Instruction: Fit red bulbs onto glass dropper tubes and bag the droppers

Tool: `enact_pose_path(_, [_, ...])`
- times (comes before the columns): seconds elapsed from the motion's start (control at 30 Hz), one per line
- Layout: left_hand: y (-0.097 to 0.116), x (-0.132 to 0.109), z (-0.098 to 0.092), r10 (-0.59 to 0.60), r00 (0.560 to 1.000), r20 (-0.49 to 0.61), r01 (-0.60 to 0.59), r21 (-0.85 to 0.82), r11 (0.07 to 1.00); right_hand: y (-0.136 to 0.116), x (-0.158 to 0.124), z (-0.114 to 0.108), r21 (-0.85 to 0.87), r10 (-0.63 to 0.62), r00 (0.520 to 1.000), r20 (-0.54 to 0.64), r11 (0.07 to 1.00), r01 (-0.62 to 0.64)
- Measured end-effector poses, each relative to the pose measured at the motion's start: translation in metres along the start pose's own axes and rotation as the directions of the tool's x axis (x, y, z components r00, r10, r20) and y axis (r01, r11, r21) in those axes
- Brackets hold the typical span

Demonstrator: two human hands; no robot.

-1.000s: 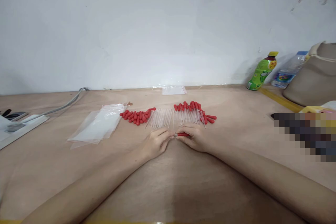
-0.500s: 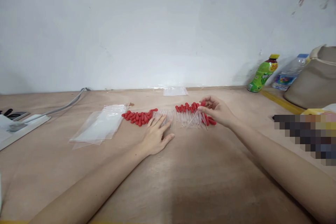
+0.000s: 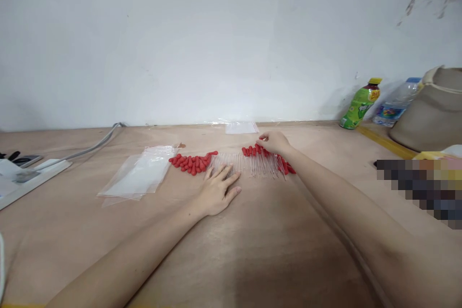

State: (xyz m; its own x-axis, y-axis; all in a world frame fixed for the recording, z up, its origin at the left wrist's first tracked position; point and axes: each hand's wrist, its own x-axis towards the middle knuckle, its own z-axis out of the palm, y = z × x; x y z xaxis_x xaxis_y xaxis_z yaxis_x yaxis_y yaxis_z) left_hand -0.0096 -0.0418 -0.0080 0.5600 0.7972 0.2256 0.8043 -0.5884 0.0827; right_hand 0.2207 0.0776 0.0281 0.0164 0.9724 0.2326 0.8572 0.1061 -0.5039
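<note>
Red bulb (image 3: 259, 145) sits fingertip-pinched in the right hand (image 3: 275, 143); clear tubes (image 3: 236, 159) lie partly under the left hand (image 3: 216, 196), fingers spread.

a green plastic bottle with a yellow cap (image 3: 361, 106) sits near the plain white wall (image 3: 180, 43), beside a clear plastic bottle with a blue cap (image 3: 395, 103) and a grey-beige, wide-mouthed container (image 3: 426, 120). at the far left, a thin grey cable (image 3: 94, 146) curves over the brown table (image 3: 281, 260) to a flat white bar (image 3: 39, 180).
</note>
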Motion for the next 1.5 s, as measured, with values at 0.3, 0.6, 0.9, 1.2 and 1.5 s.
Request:
enact_pose_path(0.3, [0.008,0.000,-0.001,-0.038,0.999,0.036,0.038,0.006,0.999,0.034,-0.021,-0.024,-0.067,0.034,0.999,-0.042,0.997,-0.037])
enact_pose_path(0.6, [0.021,0.006,-0.001,-0.103,0.993,0.054,0.104,-0.009,0.995,0.068,-0.049,-0.031,0.196,0.131,0.964,0.231,0.964,-0.178])
enact_pose_path(0.9, [0.021,0.006,0.001,-0.119,0.992,0.035,0.118,0.013,0.993,0.048,-0.035,-0.015,0.304,0.250,0.938,0.242,0.898,-0.318])
enact_pose_path(1.2, [0.018,0.005,0.003,-0.112,0.994,0.005,0.112,-0.002,0.994,0.052,-0.033,-0.016,0.330,0.267,0.929,0.257,0.879,-0.344])
enact_pose_path(1.5, [0.018,0.017,-0.003,-0.201,0.950,-0.240,0.192,-0.062,0.979,0.060,-0.033,-0.037,0.424,0.265,0.948,0.178,0.848,-0.317])
